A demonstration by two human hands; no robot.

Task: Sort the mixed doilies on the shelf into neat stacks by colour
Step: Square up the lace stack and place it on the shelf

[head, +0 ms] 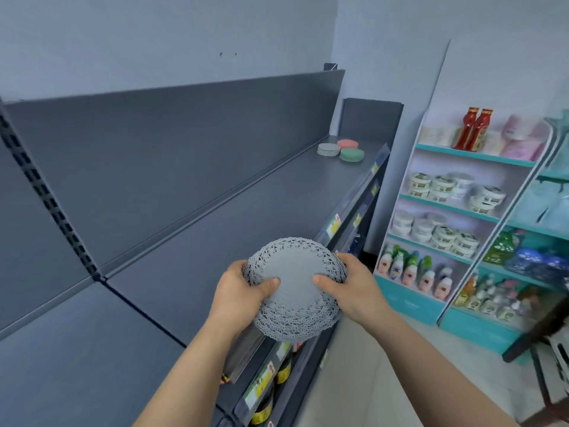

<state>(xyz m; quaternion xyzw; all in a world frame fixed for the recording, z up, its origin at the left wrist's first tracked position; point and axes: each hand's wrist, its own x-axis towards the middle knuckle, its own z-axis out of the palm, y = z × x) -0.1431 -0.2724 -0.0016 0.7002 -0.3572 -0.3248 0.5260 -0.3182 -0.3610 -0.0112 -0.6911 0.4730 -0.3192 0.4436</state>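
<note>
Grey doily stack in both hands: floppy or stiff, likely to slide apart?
Probably floppy: the grey doily stack bends between the left hand and right hand. Likely light: thin lacework. Its fanned edges suggest layers may slip.

Doily pile [295, 288] at centre, over the shelf [215, 217] front edge. Three small stacks [341, 151] lie on the shelf at 1 o'clock; display rack [455, 211] stands at 3 o'clock.

— Where's the grey stack [294, 288]?
— Above the front edge of the shelf [215, 217], tilted: round, lace-edged doilies, slightly fanned, held between the left hand [238, 291] and right hand [354, 288], thumbs on top.
— The others?
— At the shelf's far end, lying flat and close together: white stack [328, 149], pink stack [348, 144], green stack [352, 154].
</note>
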